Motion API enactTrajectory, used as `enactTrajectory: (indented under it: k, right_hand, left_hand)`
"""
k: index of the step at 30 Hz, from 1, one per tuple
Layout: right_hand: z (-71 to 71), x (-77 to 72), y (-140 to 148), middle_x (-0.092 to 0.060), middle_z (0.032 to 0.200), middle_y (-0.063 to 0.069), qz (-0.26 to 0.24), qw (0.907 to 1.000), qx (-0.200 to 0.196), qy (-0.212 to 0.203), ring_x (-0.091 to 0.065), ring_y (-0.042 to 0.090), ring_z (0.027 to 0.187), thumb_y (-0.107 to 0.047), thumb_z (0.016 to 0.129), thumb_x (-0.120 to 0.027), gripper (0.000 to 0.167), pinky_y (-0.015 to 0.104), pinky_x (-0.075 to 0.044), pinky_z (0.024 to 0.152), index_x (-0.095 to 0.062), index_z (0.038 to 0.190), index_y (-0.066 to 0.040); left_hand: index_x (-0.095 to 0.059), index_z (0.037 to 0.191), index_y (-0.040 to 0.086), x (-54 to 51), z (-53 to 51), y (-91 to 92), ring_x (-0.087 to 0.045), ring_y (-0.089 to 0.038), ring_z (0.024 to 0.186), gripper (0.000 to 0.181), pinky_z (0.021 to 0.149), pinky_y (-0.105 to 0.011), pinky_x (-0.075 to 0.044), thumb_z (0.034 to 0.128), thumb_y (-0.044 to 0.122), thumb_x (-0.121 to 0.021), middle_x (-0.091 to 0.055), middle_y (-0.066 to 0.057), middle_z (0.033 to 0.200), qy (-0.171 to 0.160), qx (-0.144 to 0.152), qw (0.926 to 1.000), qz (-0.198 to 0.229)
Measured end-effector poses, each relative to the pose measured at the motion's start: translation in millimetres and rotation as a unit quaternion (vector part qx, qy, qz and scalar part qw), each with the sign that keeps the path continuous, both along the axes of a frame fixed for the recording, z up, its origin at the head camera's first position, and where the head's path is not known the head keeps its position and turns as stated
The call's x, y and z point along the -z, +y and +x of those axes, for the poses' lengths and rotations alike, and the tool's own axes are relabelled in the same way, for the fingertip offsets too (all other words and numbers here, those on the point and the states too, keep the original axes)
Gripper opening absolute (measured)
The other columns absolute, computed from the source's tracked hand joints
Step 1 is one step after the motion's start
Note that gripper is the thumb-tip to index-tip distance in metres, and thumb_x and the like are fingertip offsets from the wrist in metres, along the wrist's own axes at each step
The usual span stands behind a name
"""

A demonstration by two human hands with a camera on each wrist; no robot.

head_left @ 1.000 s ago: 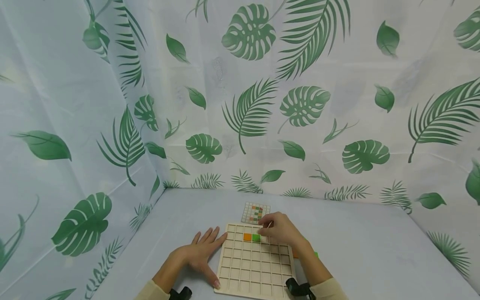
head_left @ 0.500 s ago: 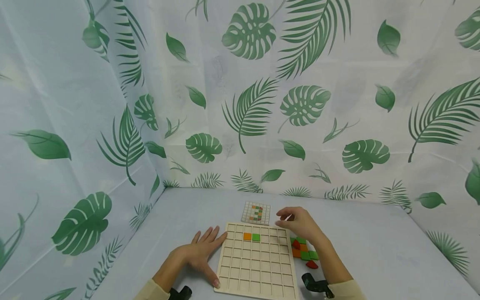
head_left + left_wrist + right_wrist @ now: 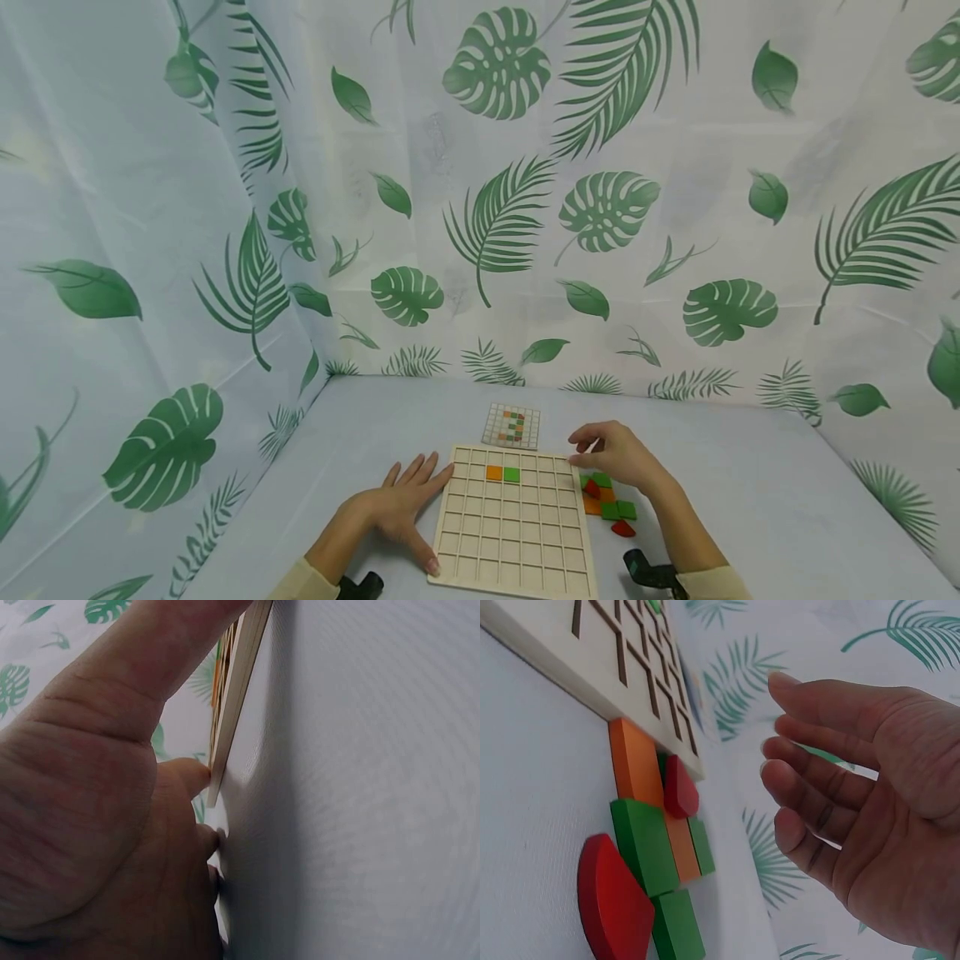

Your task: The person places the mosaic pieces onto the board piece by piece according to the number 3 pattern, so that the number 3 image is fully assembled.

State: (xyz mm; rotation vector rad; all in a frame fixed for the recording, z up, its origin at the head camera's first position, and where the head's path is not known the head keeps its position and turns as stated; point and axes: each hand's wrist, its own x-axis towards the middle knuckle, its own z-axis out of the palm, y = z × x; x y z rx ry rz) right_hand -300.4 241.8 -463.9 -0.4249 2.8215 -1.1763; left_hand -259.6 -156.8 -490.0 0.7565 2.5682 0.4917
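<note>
A wooden grid board (image 3: 510,533) lies on the table, with an orange square tile (image 3: 494,473) and a green square tile (image 3: 512,475) side by side in its upper cells. My left hand (image 3: 397,508) rests at the board's left edge, fingers spread, thumb near the lower corner and forefinger touching the upper edge. Above the board's upper right corner hovers my right hand (image 3: 615,454), its fingers loosely bent with nothing between them. In the right wrist view, orange blocks (image 3: 636,761), green blocks (image 3: 646,847) and red rounded pieces (image 3: 613,900) lie below that hand.
Beyond the board's top edge lies a small pattern card (image 3: 512,426) printed with coloured squares on a grid. The loose pieces sit in a pile against the board's right side. A leaf-printed curtain (image 3: 525,208) closes off the table's back and left.
My right hand has left the board beside the green tile and moved right, uncovering the pile of loose pieces. My left hand stays at the board's edge.
</note>
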Motion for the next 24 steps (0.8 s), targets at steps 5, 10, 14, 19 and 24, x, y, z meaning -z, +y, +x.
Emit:
enactTrajectory:
  k: [5, 10, 14, 19, 24]
  right_hand:
    - [0.1, 1.7, 6.4, -0.068, 0.092, 0.002, 0.007, 0.9999, -0.007, -0.006, -0.057, 0.020, 0.079, -0.018, 0.089, -0.083, 0.029, 0.028, -0.052, 0.063, -0.076, 0.113, -0.004]
    - [1.9, 1.8, 12.7, -0.068, 0.092, 0.002, 0.014, 0.9997, -0.015, -0.012, -0.057, 0.020, 0.080, -0.018, 0.087, -0.085, 0.031, 0.028, -0.052, 0.064, -0.076, 0.113, -0.004]
    - [3.2, 1.1, 17.2, -0.069, 0.093, 0.003, 0.020, 0.9993, -0.018, -0.027, -0.057, 0.020, 0.081, -0.015, 0.086, -0.085, 0.030, 0.030, -0.052, 0.066, -0.077, 0.112, -0.004]
    - [4.8, -0.4, 21.0, -0.070, 0.093, 0.005, 0.029, 0.9981, -0.020, -0.050, -0.058, 0.021, 0.082, -0.012, 0.083, -0.086, 0.030, 0.032, -0.053, 0.069, -0.077, 0.111, -0.006]
    - [5.5, 0.3, 22.4, -0.069, 0.089, 0.002, 0.038, 0.9966, -0.029, -0.067, -0.059, 0.022, 0.081, -0.010, 0.081, -0.087, 0.025, 0.035, -0.052, 0.071, -0.078, 0.104, -0.008]
  left_hand:
    - [-0.010, 0.169, 0.023, -1.2, 0.3, -0.2, 0.004, -0.041, 0.162, 0.138, 0.126, -0.068, 0.002, 0.0655, 0.063, -0.092, 0.000, -0.018, 0.176, -0.003, 0.001, 1.0000, 0.003]
    - [-0.010, 0.169, 0.024, -0.2, -0.4, -0.4, 0.004, -0.041, 0.163, 0.139, 0.126, -0.068, 0.002, 0.0651, 0.064, -0.092, 0.000, -0.017, 0.176, -0.003, 0.000, 1.0000, 0.003]
    - [-0.009, 0.169, 0.025, 1.0, -1.4, -0.8, 0.004, -0.040, 0.163, 0.139, 0.126, -0.068, 0.002, 0.0652, 0.064, -0.092, 0.001, -0.017, 0.176, -0.004, 0.000, 1.0000, 0.001]
    - [-0.010, 0.169, 0.025, 1.3, -1.9, -1.2, 0.005, -0.040, 0.163, 0.139, 0.125, -0.069, 0.002, 0.0652, 0.064, -0.092, 0.001, -0.017, 0.176, -0.005, 0.001, 1.0000, 0.005]
    - [-0.009, 0.169, 0.025, 1.4, -2.0, -1.0, 0.005, -0.040, 0.163, 0.139, 0.125, -0.069, 0.002, 0.0654, 0.064, -0.092, 0.001, -0.017, 0.176, -0.004, 0.002, 1.0000, 0.004]
